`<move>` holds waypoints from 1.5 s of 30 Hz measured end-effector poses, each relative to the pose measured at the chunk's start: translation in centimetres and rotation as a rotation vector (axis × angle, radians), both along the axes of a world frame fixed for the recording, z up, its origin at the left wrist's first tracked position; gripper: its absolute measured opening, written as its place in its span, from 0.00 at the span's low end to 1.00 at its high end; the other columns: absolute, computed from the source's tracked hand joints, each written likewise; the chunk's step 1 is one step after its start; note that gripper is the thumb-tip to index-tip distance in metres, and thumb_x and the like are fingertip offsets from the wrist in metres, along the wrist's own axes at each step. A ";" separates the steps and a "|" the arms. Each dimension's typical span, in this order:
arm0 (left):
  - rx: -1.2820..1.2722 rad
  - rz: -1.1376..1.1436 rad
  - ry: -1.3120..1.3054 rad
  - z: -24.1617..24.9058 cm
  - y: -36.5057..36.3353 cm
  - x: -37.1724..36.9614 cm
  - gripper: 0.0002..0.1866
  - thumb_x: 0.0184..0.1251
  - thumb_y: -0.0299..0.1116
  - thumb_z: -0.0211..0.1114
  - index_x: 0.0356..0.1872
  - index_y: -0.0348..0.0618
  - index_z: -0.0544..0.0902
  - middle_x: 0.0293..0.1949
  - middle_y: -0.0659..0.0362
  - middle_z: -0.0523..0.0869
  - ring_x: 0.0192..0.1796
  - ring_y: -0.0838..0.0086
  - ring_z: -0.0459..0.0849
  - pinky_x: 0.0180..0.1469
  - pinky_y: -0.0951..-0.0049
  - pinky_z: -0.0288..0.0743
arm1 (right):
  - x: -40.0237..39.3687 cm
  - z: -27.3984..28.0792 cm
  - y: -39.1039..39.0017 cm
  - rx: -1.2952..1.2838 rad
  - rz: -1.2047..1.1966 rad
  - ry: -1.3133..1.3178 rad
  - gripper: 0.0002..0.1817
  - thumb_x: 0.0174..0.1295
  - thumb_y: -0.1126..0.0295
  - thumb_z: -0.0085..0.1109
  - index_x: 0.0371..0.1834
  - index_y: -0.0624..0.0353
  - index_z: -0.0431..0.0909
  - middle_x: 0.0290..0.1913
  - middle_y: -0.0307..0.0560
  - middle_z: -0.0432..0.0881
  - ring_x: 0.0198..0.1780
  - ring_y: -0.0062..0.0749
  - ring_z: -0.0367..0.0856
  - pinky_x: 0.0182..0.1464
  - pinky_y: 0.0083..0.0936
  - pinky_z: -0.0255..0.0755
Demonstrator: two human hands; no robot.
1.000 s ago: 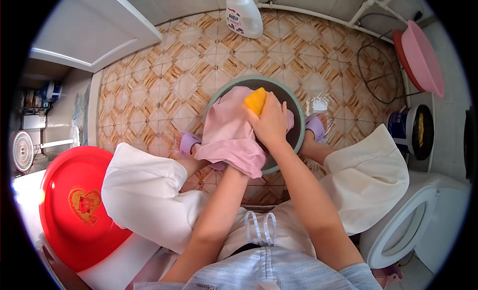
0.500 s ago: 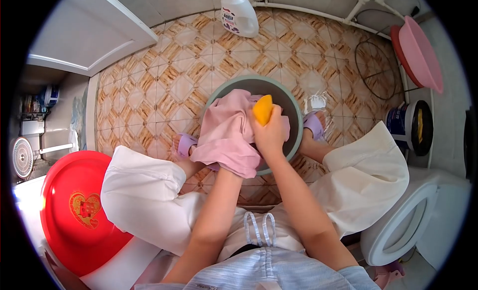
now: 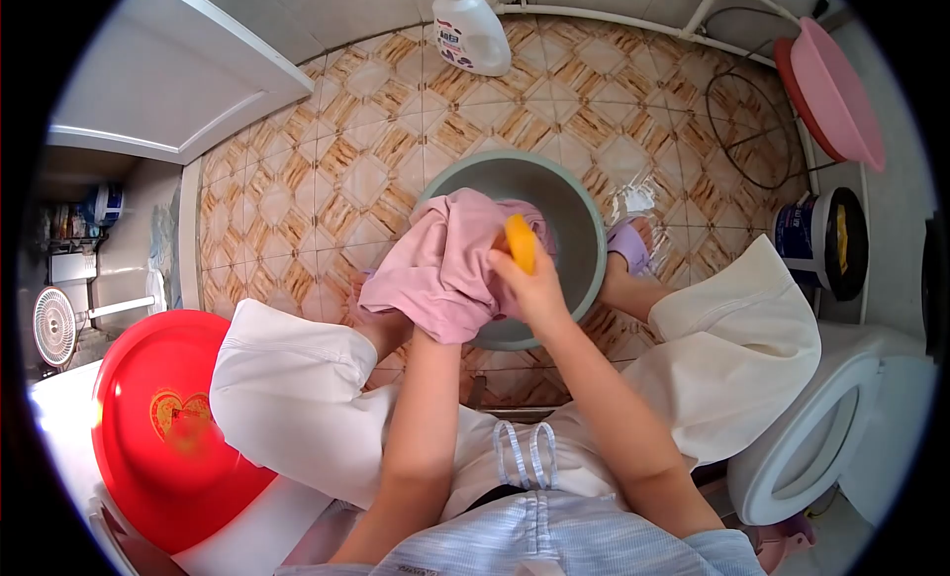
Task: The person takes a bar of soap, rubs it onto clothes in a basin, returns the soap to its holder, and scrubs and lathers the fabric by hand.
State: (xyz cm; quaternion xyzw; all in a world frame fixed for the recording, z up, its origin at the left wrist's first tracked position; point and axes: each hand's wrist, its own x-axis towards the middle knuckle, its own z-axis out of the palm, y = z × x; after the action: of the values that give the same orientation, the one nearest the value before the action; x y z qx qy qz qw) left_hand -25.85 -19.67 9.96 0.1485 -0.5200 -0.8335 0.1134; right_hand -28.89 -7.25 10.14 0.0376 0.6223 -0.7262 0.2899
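Note:
A pink cloth (image 3: 450,259) is draped over my left hand and hangs above the left side of a grey-green basin (image 3: 584,249). The cloth hides that hand completely; only my left forearm (image 3: 421,418) comes out from under its lower edge. My right hand (image 3: 534,289) is closed on a yellow bar of soap (image 3: 521,243), with the thumb along its left side. Hand and soap are right at the cloth's right side, over the basin.
A white detergent bottle (image 3: 470,32) stands on the tiled floor (image 3: 366,121) ahead. To the left is a red basin (image 3: 168,447). A pink basin (image 3: 836,91), a dark-lidded bucket (image 3: 821,241) and a toilet (image 3: 811,447) are on the right. My slippered feet flank the grey-green basin.
The cloth and my left forearm have shifted left and nearer to me. My right hand has lowered with the soap, which has tilted, and more of the basin's inside shows.

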 end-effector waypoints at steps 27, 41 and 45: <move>-0.037 -0.006 -0.067 -0.9 2.4 0.4 0.24 0.73 0.39 0.50 0.65 0.43 0.62 0.64 0.55 0.69 0.64 0.68 0.69 0.63 0.68 0.68 | 1.6 -0.4 -3.2 0.599 0.238 0.744 0.42 0.51 0.46 0.61 0.63 0.64 0.63 0.62 0.61 0.69 0.71 0.48 0.57 0.71 0.52 0.43; -0.017 -0.028 -0.072 -0.8 1.5 0.9 0.24 0.73 0.39 0.51 0.65 0.42 0.61 0.64 0.55 0.68 0.64 0.69 0.69 0.63 0.68 0.67 | -1.9 -1.4 -2.7 0.697 0.047 0.231 0.31 0.51 0.48 0.63 0.46 0.65 0.70 0.41 0.63 0.80 0.45 0.58 0.79 0.47 0.42 0.72; -0.007 -0.037 -0.044 -0.1 0.8 0.7 0.24 0.73 0.39 0.51 0.65 0.42 0.61 0.65 0.55 0.68 0.64 0.69 0.68 0.63 0.68 0.67 | -5.2 -3.4 1.0 0.650 -0.021 0.052 0.31 0.53 0.47 0.63 0.46 0.64 0.70 0.42 0.62 0.79 0.48 0.54 0.77 0.49 0.41 0.70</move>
State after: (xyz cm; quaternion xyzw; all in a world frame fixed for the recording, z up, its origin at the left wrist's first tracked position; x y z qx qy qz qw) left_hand -25.18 -18.92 9.83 0.1567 -0.5279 -0.8302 0.0871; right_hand -34.10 -6.24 6.72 0.1163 0.8282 -0.4933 0.2392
